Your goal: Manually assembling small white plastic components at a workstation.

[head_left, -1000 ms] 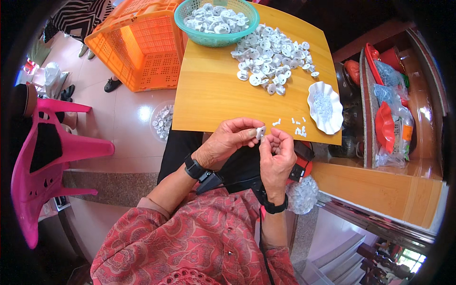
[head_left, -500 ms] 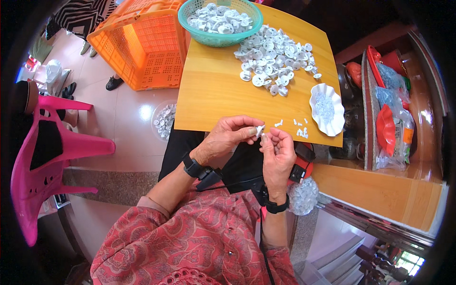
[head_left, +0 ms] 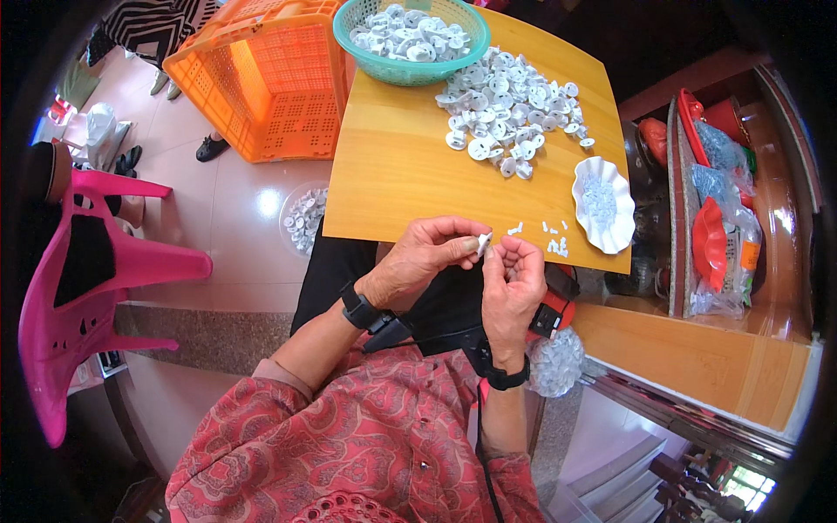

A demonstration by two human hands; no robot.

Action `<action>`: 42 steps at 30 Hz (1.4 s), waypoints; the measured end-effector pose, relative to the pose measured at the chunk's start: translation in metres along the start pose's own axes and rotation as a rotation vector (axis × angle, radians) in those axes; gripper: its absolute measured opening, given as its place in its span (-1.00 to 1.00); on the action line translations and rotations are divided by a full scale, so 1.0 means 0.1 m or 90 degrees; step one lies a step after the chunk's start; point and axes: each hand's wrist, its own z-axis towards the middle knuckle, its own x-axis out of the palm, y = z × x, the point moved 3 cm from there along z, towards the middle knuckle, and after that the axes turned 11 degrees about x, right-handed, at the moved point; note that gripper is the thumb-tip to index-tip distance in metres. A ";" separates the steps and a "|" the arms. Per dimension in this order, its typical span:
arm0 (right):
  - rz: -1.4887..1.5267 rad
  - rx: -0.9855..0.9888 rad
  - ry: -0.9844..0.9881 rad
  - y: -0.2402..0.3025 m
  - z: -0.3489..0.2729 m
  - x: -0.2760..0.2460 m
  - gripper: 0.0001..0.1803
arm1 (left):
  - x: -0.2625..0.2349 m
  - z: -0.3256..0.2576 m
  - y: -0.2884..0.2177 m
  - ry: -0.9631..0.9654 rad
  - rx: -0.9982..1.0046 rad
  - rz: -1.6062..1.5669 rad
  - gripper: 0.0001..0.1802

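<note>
Workpiece point(head_left: 484, 243), single, white, small: held up at the near edge of the desk point(head_left: 384, 166), between the two hands.

Left hand point(head_left: 423, 260): clamped on the workpiece, which is pinched between thumb and fingers. A firm pinch seems called for, so that the piece is not twisted when it is pressed from the other side.

Right hand point(head_left: 513, 283): thumb and fingertips brought together just beside the workpiece; whether anything small is gripped there cannot be told. The work is probably best done with short, light pressure, in line with the piece rather than aslant, since a thin part might be bent or dropped. Alignment should be checked by eye before force is added.

Small white parts point(head_left: 558, 247): a loose cluster, laid on the desk near its front edge, within easy reach of the right hand; best taken singly. Sleeves should be held clear, as parts so near the edge could be swept off.

Scalloped dish point(head_left: 624, 209), white: placed at the right side of the desk, with pale bits point(head_left: 598, 199) heaped inside; their shape is too fine to be made out.

Pile of white discs point(head_left: 506, 109): spread over the far part of the desk. Teal basket point(head_left: 410, 71): filled with similar pieces, stood beside the pile.
</note>
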 end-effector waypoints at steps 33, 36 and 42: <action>0.090 0.093 0.029 -0.23 0.01 -0.08 -0.81 | -0.31 1.07 -1.20 -0.109 0.270 0.263 -0.68; 0.072 0.070 0.037 -0.32 0.00 -0.06 -0.82 | -0.42 1.37 -1.62 -0.181 0.383 0.307 -0.64; 0.048 0.058 0.026 -0.34 -0.01 -0.05 -0.83 | -0.46 1.34 -1.33 -0.274 0.450 0.610 -0.67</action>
